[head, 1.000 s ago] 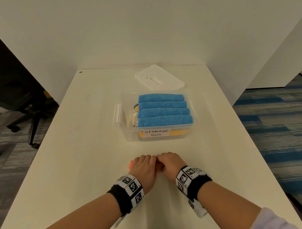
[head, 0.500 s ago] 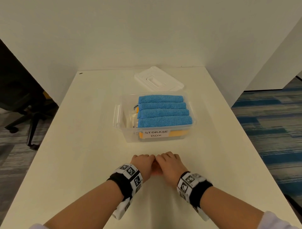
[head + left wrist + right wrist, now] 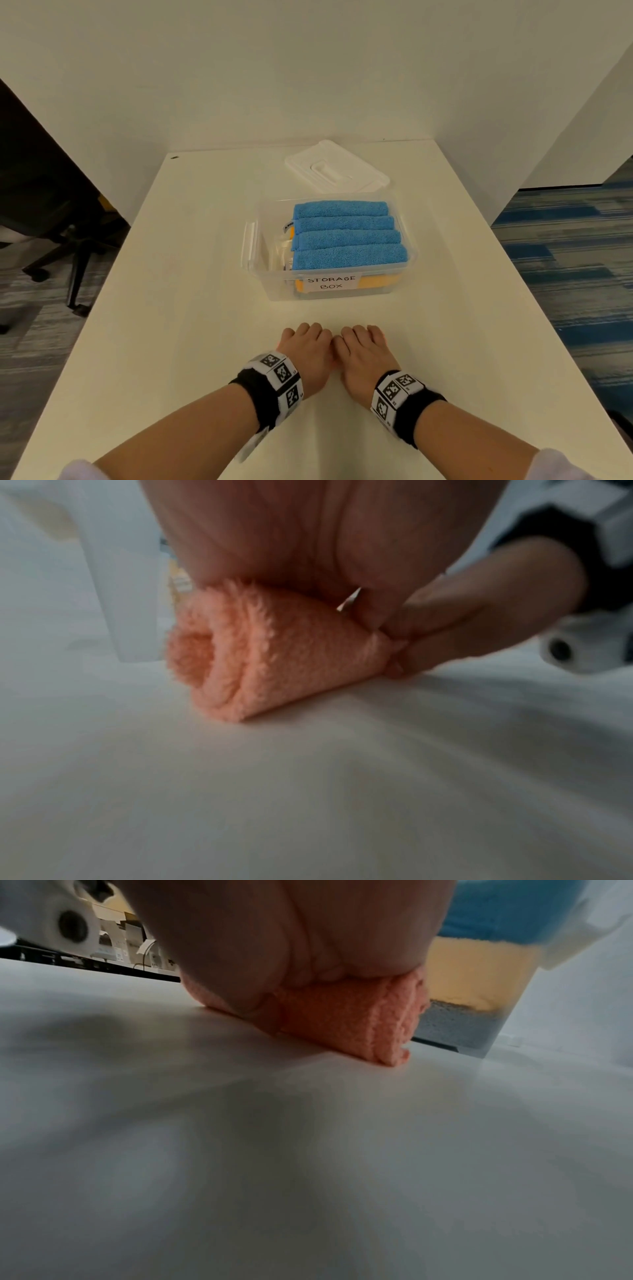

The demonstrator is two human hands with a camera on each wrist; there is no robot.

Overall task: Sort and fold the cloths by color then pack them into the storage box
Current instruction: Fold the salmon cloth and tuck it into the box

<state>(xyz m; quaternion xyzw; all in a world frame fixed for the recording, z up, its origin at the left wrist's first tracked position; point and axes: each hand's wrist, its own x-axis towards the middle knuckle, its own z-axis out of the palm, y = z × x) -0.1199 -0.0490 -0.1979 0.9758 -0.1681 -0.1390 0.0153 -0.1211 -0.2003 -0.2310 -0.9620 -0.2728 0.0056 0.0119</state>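
Head view: your white table (image 3: 178, 308) carries the clear storage box (image 3: 263, 274), four blue cloths (image 3: 346, 240) over yellow, lid (image 3: 337, 168) behind it; left hand (image 3: 305, 356) and right hand (image 3: 366, 356) sit knuckle to knuckle.
Left wrist: your fingers curl around the rolled orange cloth (image 3: 260, 653) on the table.
Right wrist: you grip its other end; the box shows blue over yellow over grey.

My left hand (image 3: 274, 534) presses down on a rolled peach cloth (image 3: 260, 653) lying on the white table (image 3: 308, 791). My right hand's fingers (image 3: 455, 631) pinch the cloth's far end. A blurred white box edge (image 3: 113, 574) stands just behind.
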